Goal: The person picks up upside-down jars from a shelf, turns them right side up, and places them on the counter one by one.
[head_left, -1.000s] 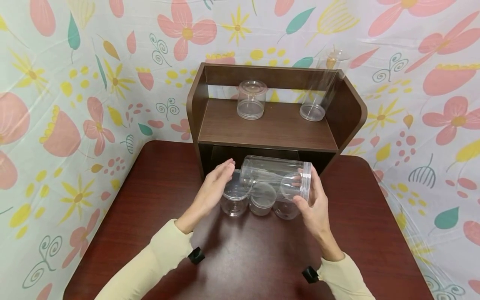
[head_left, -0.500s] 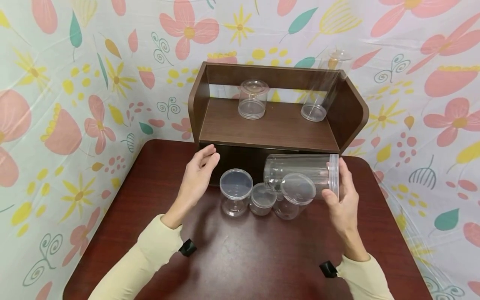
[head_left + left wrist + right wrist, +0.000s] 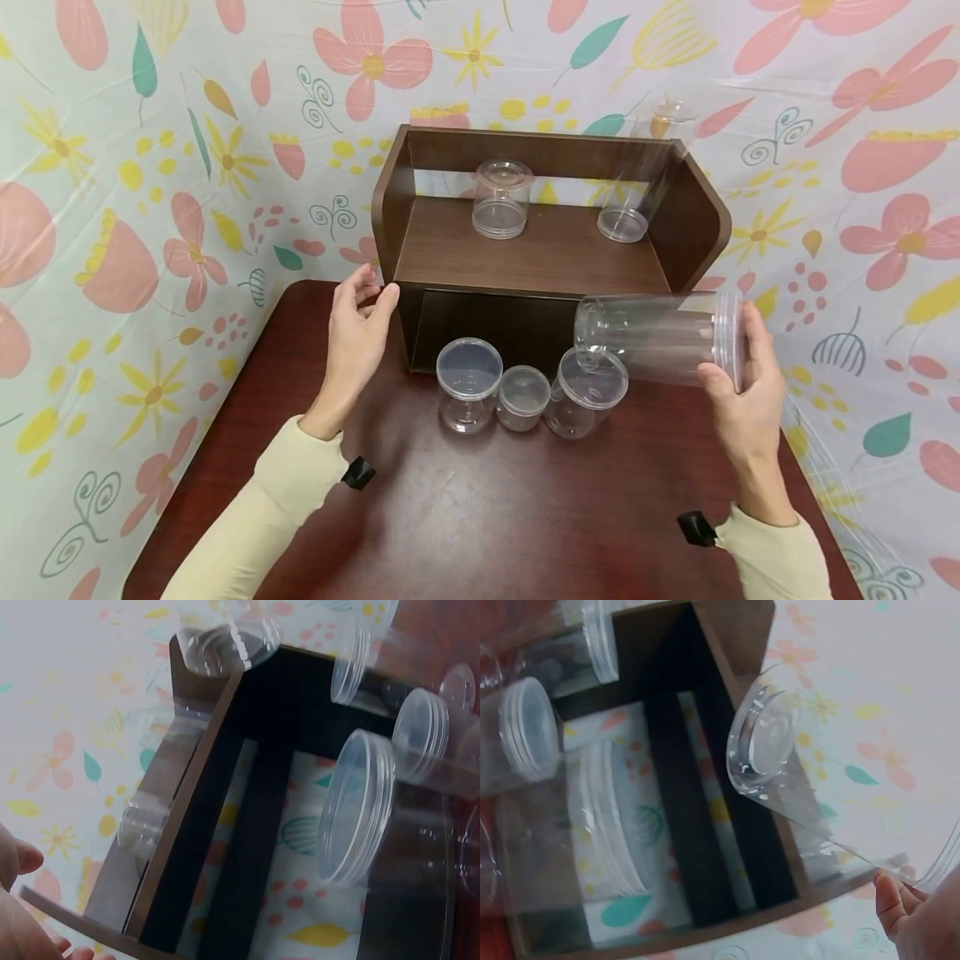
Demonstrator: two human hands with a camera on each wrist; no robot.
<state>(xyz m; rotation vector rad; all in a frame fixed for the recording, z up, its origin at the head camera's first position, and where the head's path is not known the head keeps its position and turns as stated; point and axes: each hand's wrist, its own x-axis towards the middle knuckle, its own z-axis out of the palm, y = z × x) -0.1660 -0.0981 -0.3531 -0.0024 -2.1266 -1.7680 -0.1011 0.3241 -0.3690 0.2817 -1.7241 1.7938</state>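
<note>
My right hand (image 3: pixel 750 408) grips a large transparent jar (image 3: pixel 645 337) by its lid end. The jar lies sideways in the air, its base pointing left, above the rightmost jar on the table. In the right wrist view the jar's round base (image 3: pixel 769 735) faces the camera, and fingertips show at the lid end. My left hand (image 3: pixel 356 342) is raised beside the shelf's left side panel, fingers loosely bent and holding nothing; whether it touches the panel I cannot tell. Three lidded transparent jars stand in a row on the table: a left one (image 3: pixel 468 383), a small middle one (image 3: pixel 522 398), a right one (image 3: pixel 588 392).
A brown two-level shelf (image 3: pixel 532 258) stands at the back of the dark red table (image 3: pixel 480 517). On its upper board are a short transparent jar (image 3: pixel 501 200) and a tall one (image 3: pixel 626 208) at the right. Flowered cloth (image 3: pixel 247 125) hangs behind and at both sides.
My right hand has carried the large jar to the right, away from above the row. My left hand has drawn away from the jar to the left and up toward the shelf's side.
</note>
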